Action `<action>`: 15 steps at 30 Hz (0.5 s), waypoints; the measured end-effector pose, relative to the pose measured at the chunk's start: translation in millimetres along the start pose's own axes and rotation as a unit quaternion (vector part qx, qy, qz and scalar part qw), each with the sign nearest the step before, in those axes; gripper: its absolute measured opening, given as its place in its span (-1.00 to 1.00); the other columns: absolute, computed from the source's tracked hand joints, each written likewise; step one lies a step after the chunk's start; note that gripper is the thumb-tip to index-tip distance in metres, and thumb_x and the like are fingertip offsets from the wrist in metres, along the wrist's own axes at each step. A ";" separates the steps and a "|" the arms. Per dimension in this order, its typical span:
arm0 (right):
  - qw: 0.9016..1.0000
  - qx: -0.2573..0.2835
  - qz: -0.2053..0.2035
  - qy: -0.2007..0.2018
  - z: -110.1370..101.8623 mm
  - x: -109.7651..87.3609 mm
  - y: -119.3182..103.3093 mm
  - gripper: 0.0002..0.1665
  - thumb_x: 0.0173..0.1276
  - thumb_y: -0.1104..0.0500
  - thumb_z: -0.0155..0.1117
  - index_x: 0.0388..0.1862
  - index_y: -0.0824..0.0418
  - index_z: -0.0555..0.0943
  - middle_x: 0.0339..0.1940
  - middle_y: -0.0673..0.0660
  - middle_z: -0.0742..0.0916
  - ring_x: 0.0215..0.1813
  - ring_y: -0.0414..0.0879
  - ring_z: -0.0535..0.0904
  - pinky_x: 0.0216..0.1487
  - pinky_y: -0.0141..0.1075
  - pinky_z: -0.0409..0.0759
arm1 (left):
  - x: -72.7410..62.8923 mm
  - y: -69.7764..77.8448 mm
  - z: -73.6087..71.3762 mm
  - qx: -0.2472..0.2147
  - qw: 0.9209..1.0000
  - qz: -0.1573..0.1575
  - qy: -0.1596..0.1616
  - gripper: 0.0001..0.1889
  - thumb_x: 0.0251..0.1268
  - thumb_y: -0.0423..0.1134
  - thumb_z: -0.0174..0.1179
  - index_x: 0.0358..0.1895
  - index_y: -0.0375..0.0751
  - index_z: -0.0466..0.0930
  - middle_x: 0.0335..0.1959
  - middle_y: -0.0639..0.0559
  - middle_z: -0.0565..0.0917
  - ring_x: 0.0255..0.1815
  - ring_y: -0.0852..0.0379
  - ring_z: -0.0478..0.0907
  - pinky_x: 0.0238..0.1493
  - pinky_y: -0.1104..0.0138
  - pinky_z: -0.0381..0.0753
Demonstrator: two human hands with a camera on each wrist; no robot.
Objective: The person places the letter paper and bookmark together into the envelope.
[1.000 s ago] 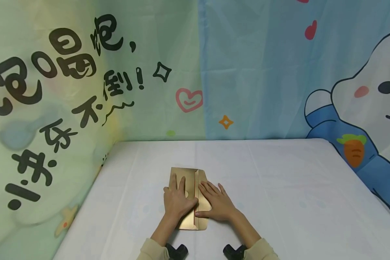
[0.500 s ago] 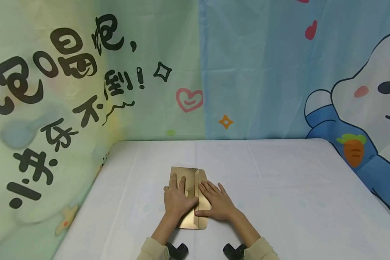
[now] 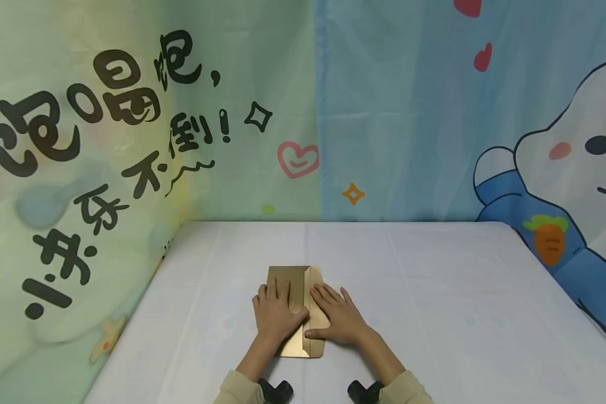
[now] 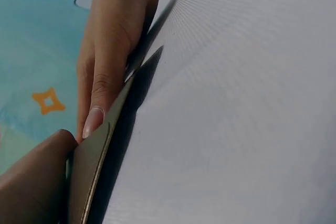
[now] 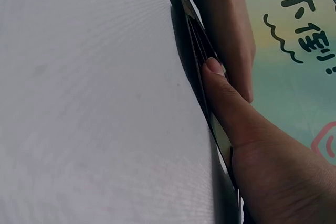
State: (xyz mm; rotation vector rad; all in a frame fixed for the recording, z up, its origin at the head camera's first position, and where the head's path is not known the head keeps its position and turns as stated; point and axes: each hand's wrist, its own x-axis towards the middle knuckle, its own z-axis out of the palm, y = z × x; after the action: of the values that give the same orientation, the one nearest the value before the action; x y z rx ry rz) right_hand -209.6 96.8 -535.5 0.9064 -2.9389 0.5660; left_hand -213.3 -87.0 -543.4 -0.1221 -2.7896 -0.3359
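Observation:
A gold paper envelope (image 3: 298,279) lies flat on the white table, upright to me, with its flap (image 3: 317,321) spread out to the right. My left hand (image 3: 274,315) rests on the envelope's body, thumb pointing toward the flap crease. Across the flap lies my right hand (image 3: 339,318), its fingers straight and its thumb near the crease. In the left wrist view the envelope (image 4: 93,163) shows edge-on, raised slightly above the table, with my right hand (image 4: 113,40) beyond it. The right wrist view shows my right thumb against the envelope edge (image 5: 222,142) and a gap between paper layers.
The white cloth-covered table (image 3: 434,292) stretches around the envelope on all sides. Printed curtains (image 3: 399,112) stand behind and to the left. Black devices (image 3: 276,391) sit at both wrists, near the sleeves.
My left hand's fingers have drawn back a little toward me and bent slightly on the envelope. The right hand stays in place. The head view has tilted slightly.

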 end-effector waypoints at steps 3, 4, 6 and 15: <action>1.000 0.000 -0.002 0.001 -0.3 -0.1 1.8 0.20 0.00 -0.51 0.07 0.44 0.22 0.11 0.46 0.15 0.18 0.45 0.08 -0.02 0.31 0.15 -0.17 | -1.2 -0.6 4.1 -0.001 1.000 0.010 -0.003 -0.16 -0.06 0.37 0.01 0.27 -0.11 0.39 0.30 -0.25 0.29 0.25 -0.27 0.19 0.08 -0.06 0.18; 1.000 0.000 -0.002 0.001 -0.6 -0.2 2.1 0.19 0.01 -0.50 0.07 0.44 0.22 0.11 0.46 0.15 0.18 0.45 0.08 -0.02 0.30 0.15 -0.17 | -1.6 -0.7 5.2 -0.003 1.000 0.012 -0.007 -0.15 -0.03 0.38 -0.01 0.28 -0.11 0.37 0.31 -0.25 0.27 0.29 -0.26 0.16 0.10 -0.06 0.16; 1.000 -0.004 -0.002 0.001 -0.7 -0.4 2.7 0.19 0.01 -0.51 0.06 0.44 0.22 0.11 0.46 0.15 0.17 0.45 0.08 -0.02 0.30 0.16 -0.16 | -2.7 -0.9 7.0 -0.002 1.000 0.013 -0.021 -0.14 0.03 0.41 -0.07 0.33 -0.10 0.31 0.36 -0.24 0.20 0.36 -0.24 0.06 0.17 -0.06 0.11; 1.000 0.019 -0.005 -0.009 -1.1 -2.4 1.6 0.18 0.02 -0.47 0.11 0.44 0.23 0.10 0.45 0.19 0.17 0.45 0.12 -0.02 0.29 0.18 -0.18 | -8.2 -0.5 8.0 0.008 0.997 0.014 -0.074 -0.10 0.12 0.48 -0.28 0.41 -0.05 0.14 0.43 -0.22 0.03 0.44 -0.20 -0.20 0.29 -0.06 -0.09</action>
State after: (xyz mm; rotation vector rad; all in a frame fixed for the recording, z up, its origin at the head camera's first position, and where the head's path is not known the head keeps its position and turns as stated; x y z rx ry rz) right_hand -208.6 99.7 -535.3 0.9332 -2.9471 0.6179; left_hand -208.1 -85.8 -553.6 -0.1891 -2.9340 -0.3079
